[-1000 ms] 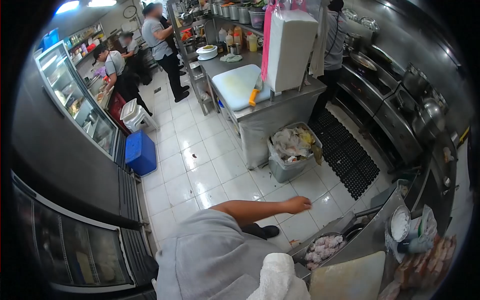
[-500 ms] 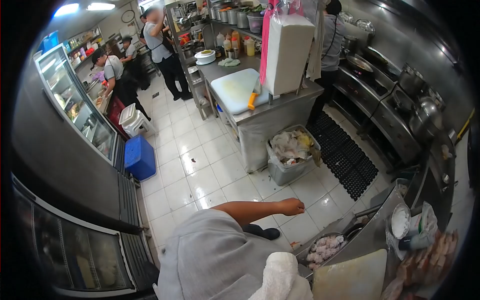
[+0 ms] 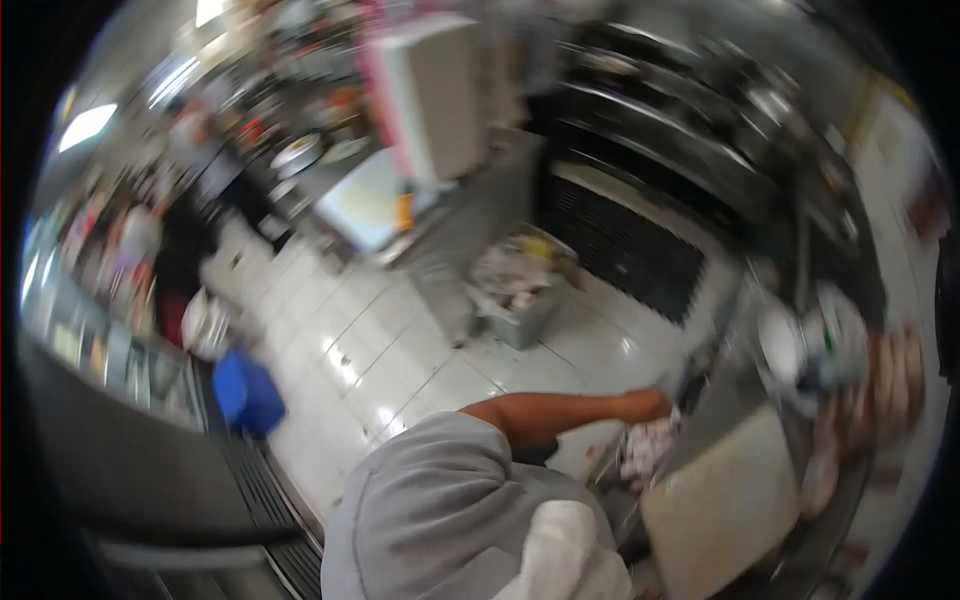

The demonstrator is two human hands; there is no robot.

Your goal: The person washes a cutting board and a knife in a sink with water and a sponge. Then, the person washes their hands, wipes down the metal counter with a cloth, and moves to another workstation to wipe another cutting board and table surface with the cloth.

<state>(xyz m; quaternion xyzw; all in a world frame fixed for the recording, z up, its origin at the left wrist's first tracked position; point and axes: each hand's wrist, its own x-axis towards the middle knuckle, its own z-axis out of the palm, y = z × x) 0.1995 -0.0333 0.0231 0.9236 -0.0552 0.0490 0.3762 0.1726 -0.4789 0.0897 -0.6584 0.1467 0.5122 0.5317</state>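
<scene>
L hand just swung in beside the pale chunks, now w/in reach; fingers blurry, can't tell if spread.

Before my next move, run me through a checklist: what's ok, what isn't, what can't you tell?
1. Bare left hand in view: ok.
2. Right hand in view: not ok; it doesn't show.
3. Left hand clear of the pale pink meat pieces: cannot tell; blurred, close together.
4. Cream rectangular cutting board beside the meat: ok.
5. Orange knife handle away from the left hand: ok; it's at the white rectangular board.
6. Sharp view: not ok; blurred.
</scene>
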